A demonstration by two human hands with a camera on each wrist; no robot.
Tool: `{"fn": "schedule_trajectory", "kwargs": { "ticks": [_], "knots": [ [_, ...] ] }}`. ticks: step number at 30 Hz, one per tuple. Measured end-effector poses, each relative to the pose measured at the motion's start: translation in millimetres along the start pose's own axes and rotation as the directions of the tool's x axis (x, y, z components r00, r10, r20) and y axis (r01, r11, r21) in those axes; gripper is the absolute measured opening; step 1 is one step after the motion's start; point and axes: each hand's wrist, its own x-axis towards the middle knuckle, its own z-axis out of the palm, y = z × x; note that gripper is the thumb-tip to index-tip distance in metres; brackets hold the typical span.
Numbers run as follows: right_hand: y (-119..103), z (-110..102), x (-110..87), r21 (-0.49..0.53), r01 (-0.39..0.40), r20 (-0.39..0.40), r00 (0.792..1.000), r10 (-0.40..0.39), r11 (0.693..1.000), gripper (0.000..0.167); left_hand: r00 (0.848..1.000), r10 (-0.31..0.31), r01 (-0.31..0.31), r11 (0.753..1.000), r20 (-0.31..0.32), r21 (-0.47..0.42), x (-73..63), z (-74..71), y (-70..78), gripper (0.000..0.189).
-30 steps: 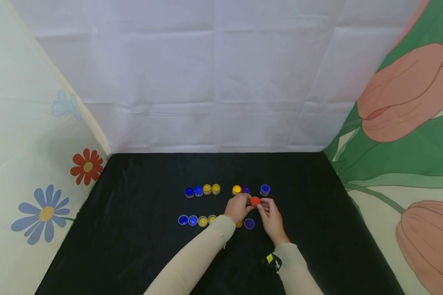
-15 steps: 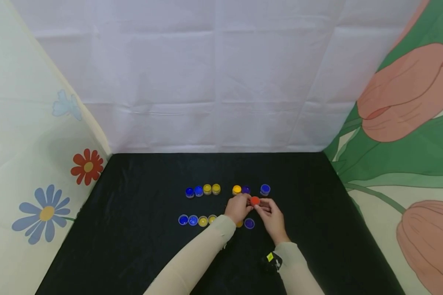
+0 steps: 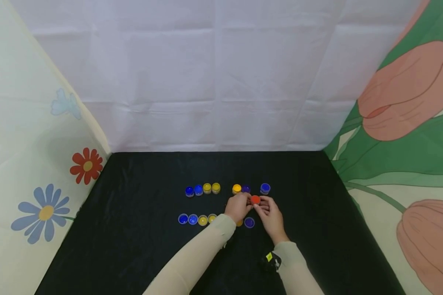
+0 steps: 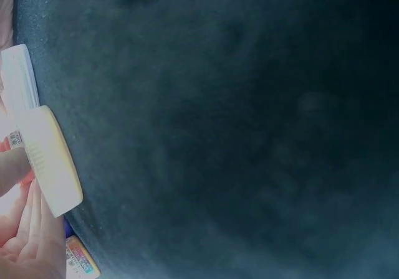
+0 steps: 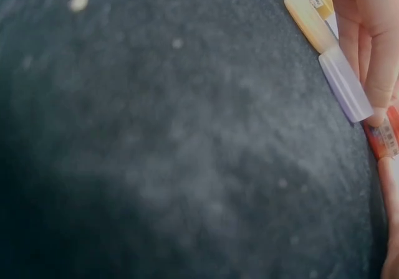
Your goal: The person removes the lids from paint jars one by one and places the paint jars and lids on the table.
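Note:
A small red paint jar (image 3: 255, 199) is held between both hands at the middle right of the table. My left hand (image 3: 238, 207) grips it from the left, and my right hand (image 3: 273, 219) pinches it from the right with thumb and fingers. A printed label with a barcode shows on the red jar (image 5: 385, 139) in the right wrist view. Just in front of the hands lie a purple lid (image 3: 249, 222) and an orange lid (image 3: 239, 223), the latter partly hidden by the left arm. Behind the hands stand a purple jar (image 3: 245, 188) and an orange-yellow jar (image 3: 236, 188).
Farther left in the back row are two blue jars, one here (image 3: 190, 191), and two yellow jars (image 3: 215, 187). Blue lids (image 3: 183, 218) and yellow lids (image 3: 202, 220) form the front row. Another blue jar (image 3: 265, 188) stands back right. Black cloth (image 3: 144, 246) covers the table.
The right thumb and fingers have shifted slightly on the red jar. Both hands stay in the same place, and the rows of jars and lids have not changed.

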Motion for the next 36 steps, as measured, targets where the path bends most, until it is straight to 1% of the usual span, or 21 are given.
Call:
{"fn": "schedule_trajectory", "kwargs": {
  "ticks": [2, 6, 14, 17, 21, 25, 29, 33, 36],
  "knots": [
    [0.0, 0.8, 0.4, 0.017, -0.002, 0.0, 1.0, 0.002, 1.0, 0.033, 1.0, 0.004, -0.004, 1.0, -0.003, -0.001, 0.3, 0.6, -0.4, 0.025],
    [-0.1, 2.0, 0.2, -0.007, 0.01, -0.007, 1.0, -0.01, 1.0, 0.029, 1.0, 0.009, -0.009, 1.0, -0.012, -0.003, -0.2, 1.6, -1.1, 0.025],
    [-3.2, 2.8, -1.4, -0.032, 0.006, -0.018, 1.0, -0.007, 0.999, 0.032, 1.0, 0.015, -0.014, 1.0, -0.006, 0.02, -0.7, 2.7, -0.9, 0.023],
    [-2.3, 2.5, -1.8, -0.065, 0.027, -0.022, 0.999, -0.028, 0.998, 0.03, 1.0, 0.018, -0.018, 1.0, -0.012, 0.017, 0.0, 3.1, -1.1, 0.021],
    [-0.4, 1.4, -1.9, -0.1, 0.059, -0.013, 0.998, -0.061, 0.993, 0.031, 0.999, 0.027, -0.026, 1.0, -0.021, 0.009, 1.5, 4.2, -2.8, 0.02],
    [0.7, 1.7, -2.0, -0.084, 0.071, -0.005, 0.997, -0.072, 0.994, 0.032, 0.999, 0.037, -0.037, 0.999, -0.031, 0.018, 2.3, 5.2, -4.3, 0.02],
    [1.9, 2.5, -2.8, -0.064, 0.084, -0.008, 0.996, -0.085, 0.994, 0.029, 0.998, 0.042, -0.041, 0.999, -0.035, 0.027, 1.2, 4.2, -3.9, 0.019],
    [3.4, 1.9, -3.0, -0.073, 0.107, -0.012, 0.994, -0.108, 0.992, 0.026, 0.999, 0.037, -0.036, 0.999, -0.026, 0.019, 0.1, 2.6, -3.2, 0.021],
    [3.4, 1.1, -3.0, -0.082, 0.098, -0.008, 0.995, -0.099, 0.992, 0.026, 1.0, 0.028, -0.027, 1.0, -0.015, 0.009, -0.8, 1.5, -2.5, 0.022]
  ]
}}
